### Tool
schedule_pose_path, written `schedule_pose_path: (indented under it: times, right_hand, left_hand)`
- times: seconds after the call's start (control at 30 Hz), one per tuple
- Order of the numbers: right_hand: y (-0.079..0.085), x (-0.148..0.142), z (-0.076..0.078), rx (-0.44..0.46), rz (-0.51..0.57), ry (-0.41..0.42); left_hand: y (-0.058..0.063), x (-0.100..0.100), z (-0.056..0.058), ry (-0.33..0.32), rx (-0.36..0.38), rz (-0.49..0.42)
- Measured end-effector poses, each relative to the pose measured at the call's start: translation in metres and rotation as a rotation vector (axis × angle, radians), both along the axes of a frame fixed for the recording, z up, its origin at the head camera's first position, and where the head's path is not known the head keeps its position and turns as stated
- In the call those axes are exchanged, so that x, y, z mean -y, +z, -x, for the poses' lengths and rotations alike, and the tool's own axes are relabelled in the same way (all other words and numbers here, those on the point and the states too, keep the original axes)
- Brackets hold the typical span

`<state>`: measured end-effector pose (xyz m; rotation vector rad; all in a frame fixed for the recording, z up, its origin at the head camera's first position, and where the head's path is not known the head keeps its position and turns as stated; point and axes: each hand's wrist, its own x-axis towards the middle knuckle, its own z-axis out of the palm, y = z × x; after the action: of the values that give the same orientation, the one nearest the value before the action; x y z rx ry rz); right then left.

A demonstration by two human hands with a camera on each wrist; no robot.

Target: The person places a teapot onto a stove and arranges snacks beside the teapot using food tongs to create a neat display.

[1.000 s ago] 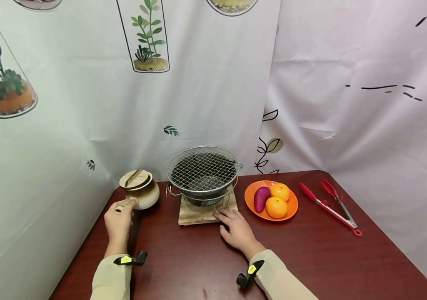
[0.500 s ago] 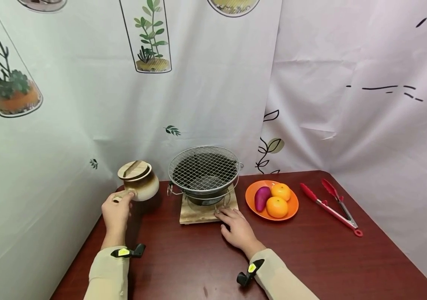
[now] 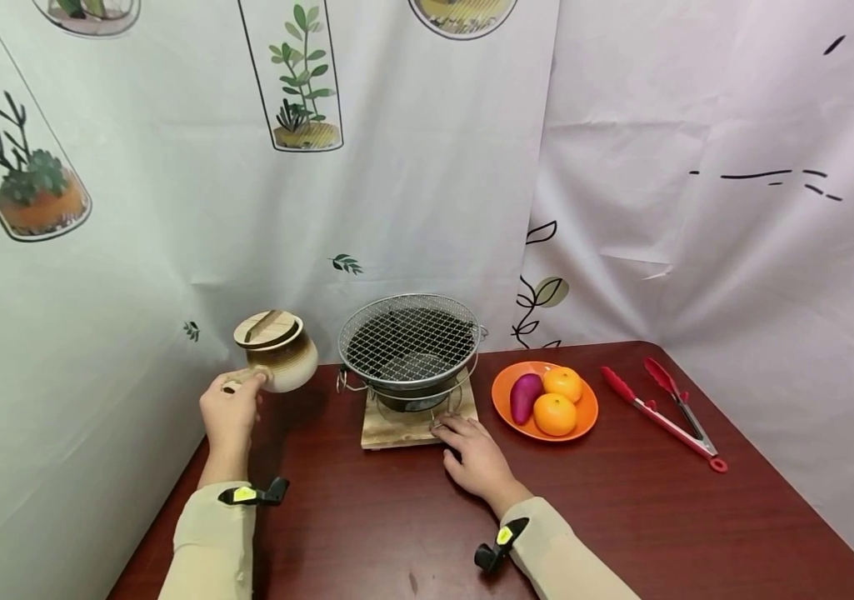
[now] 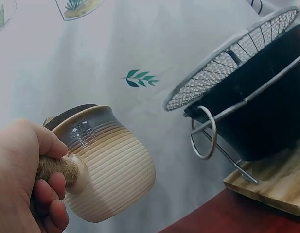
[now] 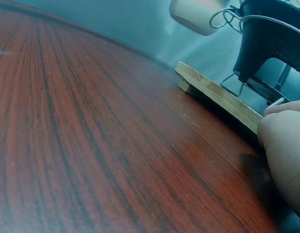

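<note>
My left hand point(image 3: 230, 410) grips the twine-wrapped side handle point(image 4: 60, 171) of a ceramic pot point(image 4: 111, 170), brown at the top and cream below. The pot is raised off the table, left of the grill, its wooden lid point(image 3: 267, 329) on top and slightly tilted. A small black charcoal grill point(image 3: 415, 398) with a round wire mesh point(image 3: 412, 343) stands on a wooden board point(image 3: 389, 429). My right hand point(image 3: 476, 458) rests with its fingertips on the board's front right corner, close to the grill's wire stand point(image 5: 231, 85); in the right wrist view most of its fingers are hidden.
Right of the grill is an orange plate point(image 3: 505, 415) with two oranges point(image 3: 556, 414) and a purple eggplant-shaped piece point(image 3: 525, 397). Red-handled tongs point(image 3: 670, 427) lie spread farther right. Printed curtains point(image 3: 427, 183) hang right behind the dark red table point(image 3: 367, 517).
My left hand has lifted the pot from the table, up and slightly left. The right hand stays on the board, and the grill, plate and tongs have not moved.
</note>
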<state>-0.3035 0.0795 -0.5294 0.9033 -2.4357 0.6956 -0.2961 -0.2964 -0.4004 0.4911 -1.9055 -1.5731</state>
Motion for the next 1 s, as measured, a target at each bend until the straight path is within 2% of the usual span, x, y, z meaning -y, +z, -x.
schedule_pose_path:
  times: [0.3, 0.63, 1.0]
  right_hand:
    - [0.001, 0.0, 0.0, 0.011, 0.004, 0.001]
    - [-0.001, 0.0, 0.001, 0.003, 0.001, -0.004]
    - [0.0, 0.0, -0.001, 0.003, 0.001, -0.01]
  left_hand:
    - [0.019, -0.001, 0.001, -0.008, -0.032, 0.02]
    - [0.035, -0.003, 0.008, -0.02, -0.073, -0.012]
    - [0.053, -0.007, 0.01, -0.045, -0.064, -0.041]
